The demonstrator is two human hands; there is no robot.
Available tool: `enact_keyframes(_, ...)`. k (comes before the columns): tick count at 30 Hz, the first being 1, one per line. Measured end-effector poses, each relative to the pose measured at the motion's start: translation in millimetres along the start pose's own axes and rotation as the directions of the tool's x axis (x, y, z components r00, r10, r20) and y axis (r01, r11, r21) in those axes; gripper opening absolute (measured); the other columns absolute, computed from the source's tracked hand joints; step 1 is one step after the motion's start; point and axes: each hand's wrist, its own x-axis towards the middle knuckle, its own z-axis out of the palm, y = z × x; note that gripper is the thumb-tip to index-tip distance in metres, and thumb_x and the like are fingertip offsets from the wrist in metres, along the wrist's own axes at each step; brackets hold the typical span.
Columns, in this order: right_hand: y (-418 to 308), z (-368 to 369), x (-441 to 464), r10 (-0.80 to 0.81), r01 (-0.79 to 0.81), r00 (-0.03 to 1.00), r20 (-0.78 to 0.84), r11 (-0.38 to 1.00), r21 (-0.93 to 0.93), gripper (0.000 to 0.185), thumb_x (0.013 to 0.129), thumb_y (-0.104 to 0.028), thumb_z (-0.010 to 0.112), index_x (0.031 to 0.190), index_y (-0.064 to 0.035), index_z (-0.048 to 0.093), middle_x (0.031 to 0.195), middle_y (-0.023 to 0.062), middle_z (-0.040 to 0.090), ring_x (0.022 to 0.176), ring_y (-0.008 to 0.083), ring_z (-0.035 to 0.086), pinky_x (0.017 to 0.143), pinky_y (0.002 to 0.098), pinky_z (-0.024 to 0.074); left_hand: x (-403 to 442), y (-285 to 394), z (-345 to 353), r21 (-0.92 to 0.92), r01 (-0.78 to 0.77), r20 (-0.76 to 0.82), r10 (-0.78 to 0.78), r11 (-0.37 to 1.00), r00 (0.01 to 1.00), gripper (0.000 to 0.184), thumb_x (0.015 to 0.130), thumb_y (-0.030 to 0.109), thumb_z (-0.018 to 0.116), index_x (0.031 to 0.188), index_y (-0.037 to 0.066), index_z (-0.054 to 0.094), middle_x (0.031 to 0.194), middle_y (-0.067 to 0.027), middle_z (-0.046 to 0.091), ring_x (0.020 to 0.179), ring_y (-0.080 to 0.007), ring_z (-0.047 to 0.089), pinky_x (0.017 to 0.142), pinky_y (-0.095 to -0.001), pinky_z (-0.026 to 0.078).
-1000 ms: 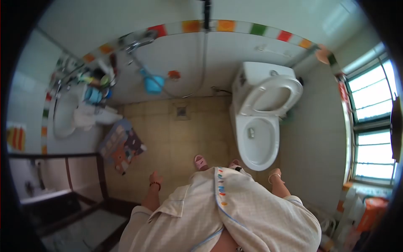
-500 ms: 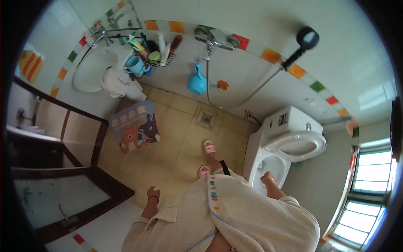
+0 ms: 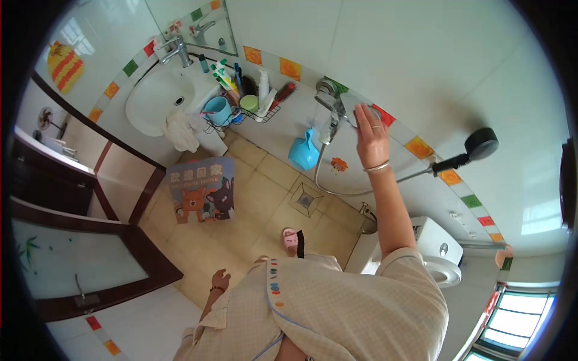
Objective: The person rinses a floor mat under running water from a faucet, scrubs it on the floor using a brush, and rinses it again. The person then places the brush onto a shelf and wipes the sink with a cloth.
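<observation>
My right hand (image 3: pixel 371 141) is raised toward the tiled wall, its fingers stretched out over the right end of the chrome shower mixer (image 3: pixel 331 108). Whether it touches the mixer cannot be made out. A bangle circles that wrist. My left hand (image 3: pixel 221 280) hangs low over the floor at my side, with loosely bent fingers apart and nothing in them; a dark red bracelet is on its wrist. Below the mixer hangs a blue dipper (image 3: pixel 304 153). The black shower head (image 3: pixel 481 144) rests in its wall holder, to the right of my right hand.
A washbasin (image 3: pixel 150 99) and a wire rack of toiletries (image 3: pixel 271 114) stand at upper left. A patterned mat (image 3: pixel 203 191) lies on the floor near a dark door frame (image 3: pixel 150 256). The toilet (image 3: pixel 433 240) is partly behind my right arm; a window (image 3: pixel 518 316) is at lower right.
My right hand has risen from over the toilet to the shower mixer. The view has turned and shifted, bringing the basin and mixer further right. My left hand still hangs low.
</observation>
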Motion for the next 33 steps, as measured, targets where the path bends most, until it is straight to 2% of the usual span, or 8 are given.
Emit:
enact_keyframes(8,-6.1,6.7,6.8,-0.008,0.010,0.998,-0.069,0.999,0.032,0.037,0.076,0.000,0.058,0.113,-0.0020,0.053,0.107,0.0137,0.058,0.085,0.0272,0.059,0.078,0.0383,0.0456,40.4,-65.1,20.7,-0.025,-0.084,0.213,0.087,0.996,0.973,0.044,0.070,0.031,0.064,0.107,0.008,0.060,0.102,-0.0165,0.061,0.095,-0.0278,0.058,0.083,-0.0357,0.047)
enact_keyframes(10,-26.3,8.3,-15.4,0.575,-0.502,0.818,0.012,0.704,0.502,0.049,0.075,0.003,0.059,0.121,-0.0016,0.045,0.111,0.0160,0.055,0.094,0.0282,0.057,0.081,0.0389,0.0441,47.2,-69.2,4.6,-0.035,-0.040,0.174,0.046,0.999,0.984,0.043,0.070,0.030,0.064,0.106,0.007,0.060,0.102,-0.0163,0.061,0.094,-0.0276,0.059,0.082,-0.0355,0.047)
enact_keyframes(17,-2.9,16.4,14.8,0.070,-0.063,0.997,-0.033,0.985,0.163,0.049,0.073,0.008,0.054,0.120,-0.0065,0.049,0.109,0.0142,0.056,0.091,0.0271,0.054,0.089,0.0406,0.0389,-13.0,-1.9,-100.3,-0.048,0.201,-0.028,-0.202,0.978,0.979,0.034,0.072,0.023,0.063,0.100,0.005,0.063,0.098,-0.0150,0.063,0.087,-0.0266,0.061,0.076,-0.0339,0.049)
enact_keyframes(22,-34.9,10.1,10.7,0.276,-0.237,0.954,-0.114,0.933,0.270,0.039,0.078,0.005,0.051,0.115,-0.0058,0.052,0.098,0.0131,0.059,0.081,0.0208,0.057,0.069,0.0280,0.0476,20.6,-65.5,-64.5,-0.050,0.038,-0.108,-0.043,0.998,0.993,0.033,0.075,0.024,0.062,0.102,0.006,0.062,0.095,-0.0152,0.063,0.084,-0.0234,0.062,0.074,-0.0326,0.049)
enact_keyframes(26,-49.0,75.9,-93.3,0.861,-0.759,0.428,0.276,0.176,0.627,0.019,0.084,-0.004,0.052,0.103,-0.0027,0.050,0.083,0.0082,0.054,0.075,0.0164,0.055,0.061,0.0286,0.0480,40.2,-97.2,-29.3,0.011,-0.039,0.048,0.038,0.999,0.998,0.037,0.073,0.031,0.063,0.102,0.007,0.062,0.095,-0.0138,0.064,0.084,-0.0233,0.062,0.076,-0.0323,0.049)
enact_keyframes(28,-96.3,76.7,-91.6,0.566,-0.739,-0.007,0.824,-0.559,0.377,0.007,0.086,-0.006,0.049,0.091,-0.0017,0.049,0.076,0.0060,0.052,0.066,0.0150,0.052,0.056,0.0302,0.0463,49.8,-122.7,-10.2,0.071,-0.101,0.120,0.092,0.992,0.988,0.040,0.072,0.034,0.064,0.101,0.007,0.063,0.095,-0.0131,0.064,0.084,-0.0233,0.062,0.077,-0.0321,0.048)
enact_keyframes(31,-82.3,165.9,-137.6,0.267,-0.142,-0.054,0.962,-0.956,0.257,0.008,0.088,-0.009,0.043,0.090,-0.0012,0.045,0.070,0.0063,0.048,0.055,0.0153,0.049,0.049,0.0291,0.0424,73.0,-167.9,20.1,0.178,-0.247,0.205,0.209,0.953,0.956,0.044,0.071,0.039,0.065,0.101,0.007,0.063,0.096,-0.0120,0.064,0.083,-0.0232,0.062,0.078,-0.0319,0.048)
enact_keyframes(33,-85.6,175.1,-124.1,0.324,-0.263,0.000,0.946,-0.913,0.313,0.008,0.086,-0.005,0.043,0.094,-0.0009,0.043,0.065,0.0038,0.044,0.050,0.0135,0.043,0.047,0.0264,0.0391,29.9,-100.5,-21.3,0.053,0.037,0.151,-0.045,0.998,0.987,0.038,0.072,0.034,0.064,0.099,0.007,0.064,0.095,-0.0125,0.064,0.085,-0.0247,0.062,0.078,-0.0328,0.048)
